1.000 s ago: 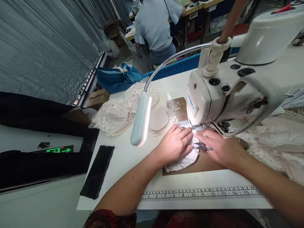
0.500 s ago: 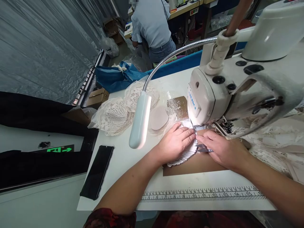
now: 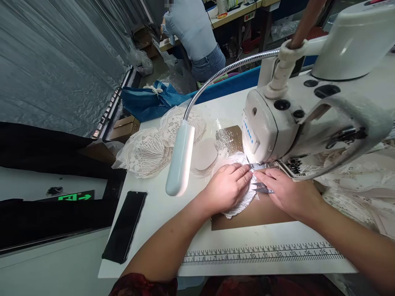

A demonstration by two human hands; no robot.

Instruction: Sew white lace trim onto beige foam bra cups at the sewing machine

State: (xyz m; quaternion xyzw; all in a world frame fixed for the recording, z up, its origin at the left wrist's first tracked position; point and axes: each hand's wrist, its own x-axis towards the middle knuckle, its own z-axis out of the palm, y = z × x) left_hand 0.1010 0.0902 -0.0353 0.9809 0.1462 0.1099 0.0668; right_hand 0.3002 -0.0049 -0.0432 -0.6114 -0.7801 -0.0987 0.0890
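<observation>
Under the head of a white sewing machine (image 3: 262,127) lies a white lace piece (image 3: 239,206), partly covered by my hands. My left hand (image 3: 230,185) rests flat on it, fingers stretched toward the presser foot. In my right hand (image 3: 286,191) are small thread snips (image 3: 261,188), their pointed blades sticking out to the left over the edge of the lace. The thumb and index finger of that hand touch the lace close to the foot. Around the needle, fine detail is too small to make out.
Lace pieces (image 3: 148,152) are stacked at the left, near a beige oval pad (image 3: 204,154). A gooseneck lamp (image 3: 180,160) hangs over the table. A phone (image 3: 125,226) lies left, a printed ruler (image 3: 262,255) along the front edge. Pale lace fabric (image 3: 352,185) heaps right. A person (image 3: 196,33) sits beyond.
The lace has turned slightly under my left hand, its lower end shifting right. My left fingers have drawn closer together. The person beyond has leaned left, and the view has shifted a little.
</observation>
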